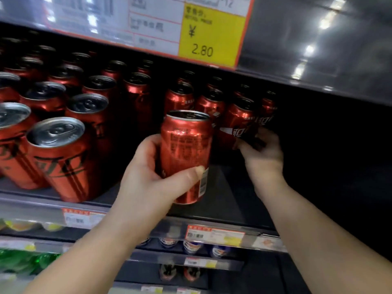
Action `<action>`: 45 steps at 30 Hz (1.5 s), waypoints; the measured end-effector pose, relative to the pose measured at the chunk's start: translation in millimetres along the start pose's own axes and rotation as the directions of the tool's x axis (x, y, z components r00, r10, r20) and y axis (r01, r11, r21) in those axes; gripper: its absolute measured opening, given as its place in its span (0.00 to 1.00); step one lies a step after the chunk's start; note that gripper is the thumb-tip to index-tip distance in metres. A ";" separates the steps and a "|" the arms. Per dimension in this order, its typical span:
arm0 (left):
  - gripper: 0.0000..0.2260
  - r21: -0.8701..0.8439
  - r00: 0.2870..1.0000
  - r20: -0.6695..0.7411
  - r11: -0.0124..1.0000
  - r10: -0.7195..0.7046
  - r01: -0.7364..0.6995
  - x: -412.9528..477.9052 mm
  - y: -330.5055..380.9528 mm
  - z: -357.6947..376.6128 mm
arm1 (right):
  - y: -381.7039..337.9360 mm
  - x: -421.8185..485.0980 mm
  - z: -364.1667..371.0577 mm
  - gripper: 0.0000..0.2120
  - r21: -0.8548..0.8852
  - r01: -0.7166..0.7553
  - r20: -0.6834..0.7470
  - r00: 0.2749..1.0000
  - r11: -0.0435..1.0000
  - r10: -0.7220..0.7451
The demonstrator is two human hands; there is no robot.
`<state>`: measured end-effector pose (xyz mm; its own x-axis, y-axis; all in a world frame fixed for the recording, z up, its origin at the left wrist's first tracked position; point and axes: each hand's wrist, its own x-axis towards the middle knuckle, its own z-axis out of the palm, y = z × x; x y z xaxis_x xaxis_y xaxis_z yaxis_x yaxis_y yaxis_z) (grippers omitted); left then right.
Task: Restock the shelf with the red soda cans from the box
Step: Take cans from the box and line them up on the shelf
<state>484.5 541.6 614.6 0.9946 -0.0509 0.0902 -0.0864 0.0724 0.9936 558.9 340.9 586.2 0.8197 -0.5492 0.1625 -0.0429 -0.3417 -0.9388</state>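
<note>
My left hand (148,177) grips a red soda can (186,153) upright in the air, just in front of the shelf (222,187). Farther in, my right hand (263,151) has its fingers curled round a second red can (239,126) standing at the right end of the rows. Several red cans (57,158) with black lettering fill the shelf's left side, and more red cans (180,98) stand behind in rows. The box is out of view.
A price tag (210,35) reading 2.80 hangs from the shelf above. The right part of the shelf (328,155) is dark. Lower shelves hold green bottles (25,262) and blue cans (191,247).
</note>
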 end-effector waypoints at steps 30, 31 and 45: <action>0.35 0.975 0.881 0.221 0.077 -0.418 -0.208 39.1 -42.2 -12.8 | 4.9 -59.5 -47.2 0.39 -0.115 0.020 0.163 0.987 0.993 -0.001; 0.35 0.975 0.880 0.220 0.073 -0.420 -0.209 38.4 -41.6 -12.4 | 5.4 -61.5 -49.5 0.40 -0.136 0.025 0.161 0.987 0.990 -0.003; 0.35 0.978 0.884 0.208 0.065 -0.418 -0.200 37.9 -40.6 -11.7 | 8.6 -41.6 -42.7 0.33 -0.083 -0.006 0.092 0.996 0.997 0.014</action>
<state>526.4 548.4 577.0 0.9038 -0.2827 -0.3214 -0.2599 -0.9590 0.1125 500.1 328.3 584.4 0.8683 -0.4812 0.1204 -0.0953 -0.4002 -0.9115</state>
